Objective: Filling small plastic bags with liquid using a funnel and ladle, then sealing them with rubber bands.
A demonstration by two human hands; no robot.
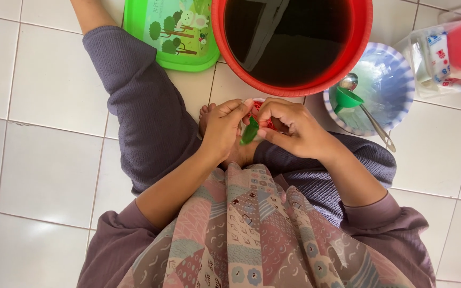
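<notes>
**Green strip pinched between both hands**

While both hands meet over the lap, the green strip [249, 132] lies between them, its long axis slanting down toward the left hand [221, 129]. The fingers of the right hand [289, 128] pinch its upper end beside a small red packet [257, 109]; the left fingers are pressed against the strip.

A small green piece, glossy and narrow [249, 133], is pinched between the fingertips of both hands and points down-left. Behind it a small red packet with white marks [257, 109] is mostly hidden, above the white tiled floor [49, 106].
</notes>
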